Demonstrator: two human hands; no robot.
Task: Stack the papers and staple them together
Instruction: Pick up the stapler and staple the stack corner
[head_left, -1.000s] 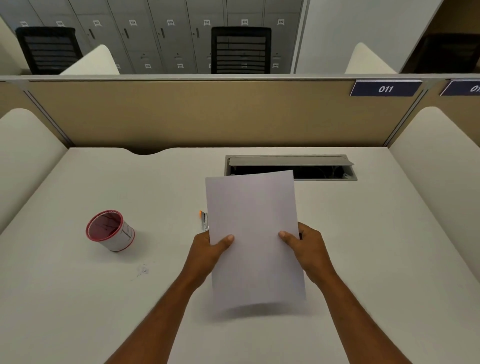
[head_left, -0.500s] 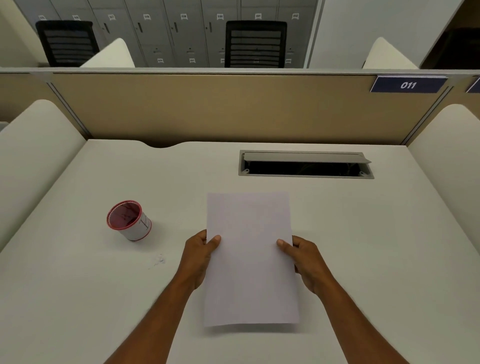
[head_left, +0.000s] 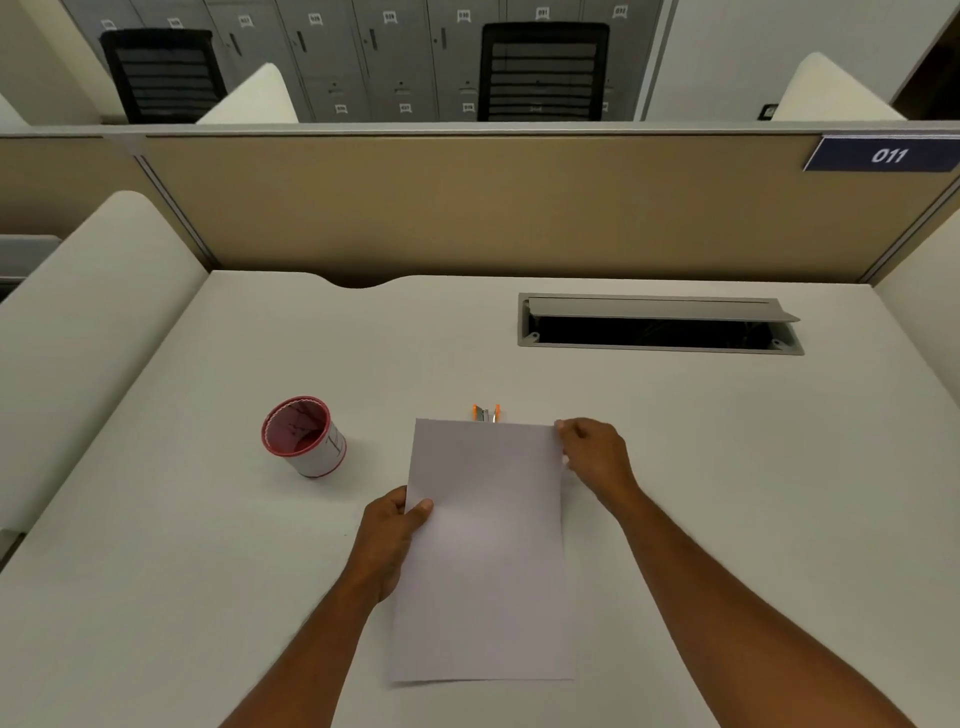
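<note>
Head view is looking down on a pale counter (head_left: 727, 493) walled in by a tan partition (head_left: 467, 208) at the back, which is carrying a dark plate reading 011 (head_left: 883, 154). Beyond the partition, two black chairs (head_left: 543, 70) are standing before grey lockers (head_left: 363, 52). A cable hatch (head_left: 657, 325) is sitting open in the counter, right of centre and near the partition. A red-rimmed cup (head_left: 304, 436) is lying tilted to the left of the papers (head_left: 485, 561), well apart from them. The papers are lying in the middle of the counter, near the person, as one squared sheaf. Just past their far edge a stapler (head_left: 487, 413) with orange trim is peeking out, mostly hidden by the sheets. The left hand (head_left: 389, 535) is gripping the left edge of the papers, thumb on top and fingers curled underneath. The right hand (head_left: 592, 457) is pinching the far right corner of the papers between thumb and fingertips, the other fingers curling loosely.
</note>
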